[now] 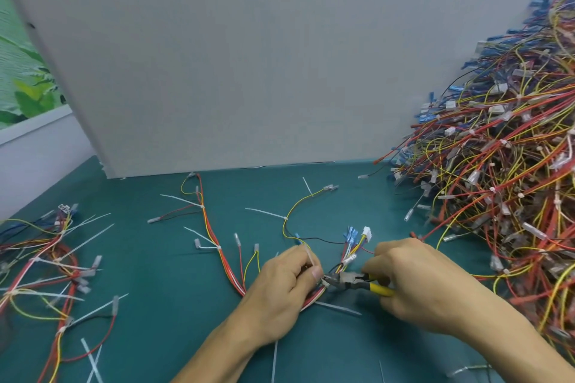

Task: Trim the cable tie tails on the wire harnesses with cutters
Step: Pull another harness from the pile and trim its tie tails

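Left hand (286,286) grip pinches the red-and-yellow wire harness (222,255) just beside the yellow-handled steel cutters (357,281), steadying its white plastic cable tie tail (310,253); right hand (413,283) grip wraps the handles, jaws at the tie

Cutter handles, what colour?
Yellow. Head view shows it best: right hand grips the cutters by those handles, left hand holding the wire harness.

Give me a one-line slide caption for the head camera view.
Left hand holds a wire harness while right hand sets yellow-handled cutters at its cable tie.
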Tool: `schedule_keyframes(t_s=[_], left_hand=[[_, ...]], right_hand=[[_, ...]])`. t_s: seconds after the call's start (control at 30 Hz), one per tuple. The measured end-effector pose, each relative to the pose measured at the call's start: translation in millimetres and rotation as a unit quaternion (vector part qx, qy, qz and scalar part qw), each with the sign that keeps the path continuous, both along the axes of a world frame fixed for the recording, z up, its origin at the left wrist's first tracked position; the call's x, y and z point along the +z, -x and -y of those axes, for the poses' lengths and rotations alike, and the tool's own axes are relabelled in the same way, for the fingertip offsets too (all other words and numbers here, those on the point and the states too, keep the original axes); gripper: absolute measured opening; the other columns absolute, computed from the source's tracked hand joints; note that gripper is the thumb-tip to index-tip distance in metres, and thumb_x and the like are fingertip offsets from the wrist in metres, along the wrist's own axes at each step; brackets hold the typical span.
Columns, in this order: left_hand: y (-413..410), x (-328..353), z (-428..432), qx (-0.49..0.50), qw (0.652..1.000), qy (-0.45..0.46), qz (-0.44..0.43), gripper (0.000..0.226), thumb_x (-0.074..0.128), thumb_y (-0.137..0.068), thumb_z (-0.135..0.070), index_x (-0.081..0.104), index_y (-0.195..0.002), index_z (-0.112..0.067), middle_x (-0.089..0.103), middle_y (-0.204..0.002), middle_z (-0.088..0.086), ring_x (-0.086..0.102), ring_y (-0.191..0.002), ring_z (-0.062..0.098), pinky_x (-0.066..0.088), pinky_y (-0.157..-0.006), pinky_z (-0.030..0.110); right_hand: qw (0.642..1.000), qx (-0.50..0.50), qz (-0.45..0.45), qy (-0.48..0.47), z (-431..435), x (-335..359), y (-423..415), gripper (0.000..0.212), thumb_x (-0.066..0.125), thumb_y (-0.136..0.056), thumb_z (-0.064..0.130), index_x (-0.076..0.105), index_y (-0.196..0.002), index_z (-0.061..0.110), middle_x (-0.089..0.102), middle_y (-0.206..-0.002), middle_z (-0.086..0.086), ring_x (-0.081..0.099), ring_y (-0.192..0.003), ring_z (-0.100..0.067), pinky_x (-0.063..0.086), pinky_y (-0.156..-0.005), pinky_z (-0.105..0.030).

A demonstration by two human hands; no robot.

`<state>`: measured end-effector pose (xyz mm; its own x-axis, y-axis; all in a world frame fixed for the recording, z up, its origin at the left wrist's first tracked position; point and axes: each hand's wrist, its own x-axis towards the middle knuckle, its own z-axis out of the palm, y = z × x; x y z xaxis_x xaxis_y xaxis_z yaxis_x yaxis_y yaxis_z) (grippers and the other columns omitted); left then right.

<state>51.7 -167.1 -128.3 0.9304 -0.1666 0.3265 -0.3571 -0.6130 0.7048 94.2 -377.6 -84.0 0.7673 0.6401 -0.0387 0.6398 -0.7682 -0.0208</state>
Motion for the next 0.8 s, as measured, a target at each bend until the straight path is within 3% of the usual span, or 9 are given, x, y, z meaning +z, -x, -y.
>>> schedule_keyframes(t_s=[0.17,0.3,0.43,0.53,0.63,0.8], left_hand=[[0.0,-0.6,-0.4,0.003,1.000,0.001,-0.013,0.016,0.051,-0.096,-0.014,0.056,-0.081,-0.011,0.051,-0.072,-0.013,0.046,-0.071,0.004,0.036,-0.070,0.019],[2.1,0.3,-0.3,-0.012,1.000,0.012,-0.015,0.017,0.047,-0.095,-0.026,0.052,-0.080,-0.020,0.053,-0.070,-0.005,0.046,-0.068,0.009,0.040,-0.070,0.026],[3.8,-0.6,-0.8,-0.011,1.000,0.015,-0.018,0.015,0.045,-0.090,-0.034,0.051,-0.080,-0.025,0.054,-0.067,0.006,0.046,-0.065,0.019,0.040,-0.069,0.032],[2.6,-0.7,0.3,0.003,1.000,0.025,-0.010,0.015,0.050,-0.094,-0.027,0.052,-0.080,-0.023,0.052,-0.064,-0.001,0.044,-0.062,0.010,0.038,-0.064,0.026],[2.2,0.0,1.3,0.016,0.999,0.025,0.022,0.025,0.055,-0.094,-0.010,0.052,-0.077,-0.028,0.048,-0.075,-0.010,0.047,-0.071,0.006,0.035,-0.068,0.014],[3.1,-1.4,0.8,-0.001,0.998,0.055,0.011,0.016,0.053,-0.090,-0.018,0.053,-0.076,-0.025,0.047,-0.065,-0.012,0.042,-0.063,0.004,0.034,-0.063,0.016]], right_hand=[[1.000,-0.011,-0.002,0.015,-1.4,0.9,2.9,0.009,0.048,-0.082,0.030,0.045,-0.076,0.024,0.044,-0.082,0.007,0.053,-0.083,-0.021,0.039,-0.062,-0.030],[0.999,-0.022,-0.028,-0.011,3.3,5.1,0.4,0.012,0.050,-0.075,0.028,0.050,-0.078,0.016,0.051,-0.081,0.003,0.051,-0.078,-0.019,0.049,-0.078,-0.039],[0.997,-0.018,-0.064,-0.025,3.5,3.8,-1.7,0.013,0.053,-0.072,0.025,0.050,-0.076,0.013,0.056,-0.078,-0.004,0.051,-0.075,-0.021,0.047,-0.070,-0.042],[0.997,-0.027,-0.069,0.003,6.6,2.9,-4.1,0.008,0.052,-0.072,0.024,0.047,-0.071,0.017,0.057,-0.079,-0.003,0.052,-0.077,-0.022,0.048,-0.072,-0.042],[0.998,-0.029,-0.054,0.020,10.7,2.5,-6.5,0.005,0.050,-0.074,0.024,0.048,-0.074,0.019,0.057,-0.082,-0.001,0.054,-0.081,-0.023,0.050,-0.074,-0.042],[0.998,-0.015,-0.052,0.012,5.8,-0.2,-3.8,0.012,0.051,-0.075,0.026,0.042,-0.067,0.022,0.053,-0.083,0.002,0.053,-0.080,-0.023,0.049,-0.071,-0.038]])
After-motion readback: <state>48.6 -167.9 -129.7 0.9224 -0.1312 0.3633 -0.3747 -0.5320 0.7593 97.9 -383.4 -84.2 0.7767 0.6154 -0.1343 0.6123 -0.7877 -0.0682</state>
